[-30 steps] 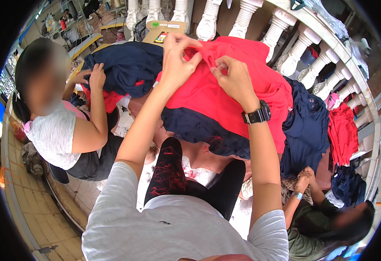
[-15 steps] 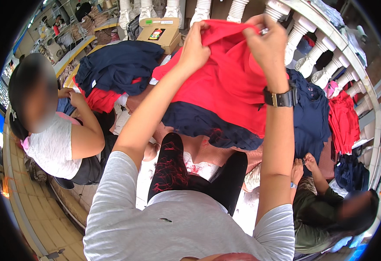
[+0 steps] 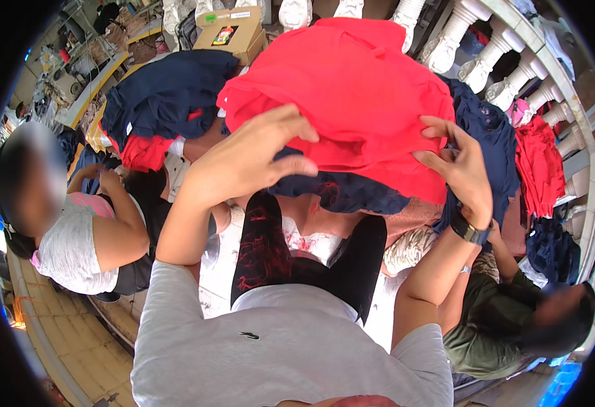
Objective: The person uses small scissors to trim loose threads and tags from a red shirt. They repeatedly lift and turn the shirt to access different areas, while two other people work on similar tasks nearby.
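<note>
A red garment (image 3: 352, 88) is spread in front of me on top of a dark navy garment (image 3: 341, 193), whose lower edge shows beneath it. Over the red cloth's near left side, my left hand (image 3: 260, 152) is open, thumb and fingers apart with nothing between them. My right hand (image 3: 459, 163) is at the near right edge, fingers curved and spread, its fingertips at or just above the cloth. Whether those fingertips touch it I cannot tell. Red thread scraps cling to the navy garment and my dark trousers (image 3: 263, 244).
Navy clothes (image 3: 168, 88) are heaped at left beside a cardboard box (image 3: 233, 37). More navy clothing (image 3: 481, 136) and a red garment (image 3: 538, 166) lie at right, near a white balustrade (image 3: 447, 51). One person (image 3: 80, 230) sits at left, another (image 3: 494, 319) at right.
Both hands have come down from the far end of the red garment and let go of it. The garment, held up before, now lies spread over the pile.
</note>
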`<state>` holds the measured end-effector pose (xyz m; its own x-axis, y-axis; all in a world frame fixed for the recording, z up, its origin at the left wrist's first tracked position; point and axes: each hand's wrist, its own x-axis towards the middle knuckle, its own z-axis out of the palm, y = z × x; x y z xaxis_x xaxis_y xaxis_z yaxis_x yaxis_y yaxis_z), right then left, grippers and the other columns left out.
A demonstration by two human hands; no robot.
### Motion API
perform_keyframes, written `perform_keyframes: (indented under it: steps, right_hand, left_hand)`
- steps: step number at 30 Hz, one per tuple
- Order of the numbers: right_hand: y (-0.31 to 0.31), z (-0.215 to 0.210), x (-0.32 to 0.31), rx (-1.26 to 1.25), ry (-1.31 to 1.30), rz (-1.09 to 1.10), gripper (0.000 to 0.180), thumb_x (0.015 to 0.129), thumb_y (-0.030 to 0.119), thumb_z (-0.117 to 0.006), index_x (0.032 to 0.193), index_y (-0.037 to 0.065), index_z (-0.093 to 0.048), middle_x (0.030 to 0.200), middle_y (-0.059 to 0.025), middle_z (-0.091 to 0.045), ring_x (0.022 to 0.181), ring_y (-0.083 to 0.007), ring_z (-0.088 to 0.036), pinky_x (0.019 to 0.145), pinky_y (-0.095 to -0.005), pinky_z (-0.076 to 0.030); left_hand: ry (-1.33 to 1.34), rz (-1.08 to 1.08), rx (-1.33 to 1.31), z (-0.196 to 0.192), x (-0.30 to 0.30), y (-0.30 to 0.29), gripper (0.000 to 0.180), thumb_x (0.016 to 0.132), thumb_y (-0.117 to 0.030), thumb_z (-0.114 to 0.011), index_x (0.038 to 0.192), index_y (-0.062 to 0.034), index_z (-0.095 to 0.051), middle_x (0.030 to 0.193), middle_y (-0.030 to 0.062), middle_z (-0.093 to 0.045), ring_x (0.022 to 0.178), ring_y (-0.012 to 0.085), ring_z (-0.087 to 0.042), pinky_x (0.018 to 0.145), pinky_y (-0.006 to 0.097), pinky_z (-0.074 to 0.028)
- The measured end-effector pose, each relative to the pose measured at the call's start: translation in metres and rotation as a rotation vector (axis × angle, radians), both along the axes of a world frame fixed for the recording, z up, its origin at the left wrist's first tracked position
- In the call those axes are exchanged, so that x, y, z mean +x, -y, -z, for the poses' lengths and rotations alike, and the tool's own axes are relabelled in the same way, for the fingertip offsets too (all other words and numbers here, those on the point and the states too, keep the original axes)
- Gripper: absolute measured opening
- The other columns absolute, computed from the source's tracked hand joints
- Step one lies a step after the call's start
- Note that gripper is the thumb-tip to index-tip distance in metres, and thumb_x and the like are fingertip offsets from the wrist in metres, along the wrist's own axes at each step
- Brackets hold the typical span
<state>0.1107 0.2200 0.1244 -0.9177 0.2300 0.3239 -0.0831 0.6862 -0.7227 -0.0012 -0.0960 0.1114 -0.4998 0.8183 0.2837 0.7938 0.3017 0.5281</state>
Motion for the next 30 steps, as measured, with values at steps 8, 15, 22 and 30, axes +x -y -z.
perform_keyframes:
  steps: [8,15,22,30]
  right_hand:
    - [0.074,0.038,0.036,-0.296,0.04,0.274,0.041,0.096,0.034,-0.074,0.069,0.004,-0.065,0.056,0.0014,-0.057,0.051,-0.0036,-0.049,0.048,-0.0223,-0.033]
    - [0.105,0.077,-0.018,-0.467,-0.434,0.221,0.03,0.097,0.023,-0.071,0.081,-0.002,-0.066,0.064,0.0011,-0.059,0.061,-0.004,-0.051,0.055,-0.023,-0.037]
    - [0.076,0.035,-0.055,-0.288,-0.277,0.279,0.036,0.097,0.025,-0.069,0.078,-0.003,-0.057,0.066,-0.0008,-0.049,0.064,-0.0103,-0.039,0.058,-0.0311,-0.036]
    - [0.039,-0.01,-0.079,-0.152,-0.827,0.069,0.025,0.101,0.016,-0.066,0.086,-0.001,-0.054,0.072,0.0022,-0.048,0.068,-0.0072,-0.04,0.06,-0.0255,-0.036]
  left_hand:
    - [-0.302,-0.252,0.515,0.022,-0.039,-0.035,0.023,0.094,-0.002,-0.065,0.116,-0.0024,-0.063,0.115,0.0123,-0.062,0.093,0.0245,-0.065,0.088,0.034,-0.053]
    - [-0.54,-0.366,0.38,0.05,-0.086,-0.029,0.021,0.09,-0.007,-0.07,0.11,-0.0032,-0.068,0.11,0.0089,-0.065,0.096,0.0264,-0.058,0.088,0.036,-0.049]
    - [-0.423,-0.441,0.544,0.034,-0.073,-0.03,0.02,0.089,-0.009,-0.073,0.106,0.0006,-0.067,0.1,0.0087,-0.067,0.095,0.0256,-0.058,0.087,0.034,-0.048]
    - [-0.607,-0.429,0.788,0.004,-0.047,-0.037,0.011,0.088,-0.007,-0.073,0.099,-0.0052,-0.074,0.094,0.0065,-0.067,0.094,0.0239,-0.059,0.089,0.033,-0.046]
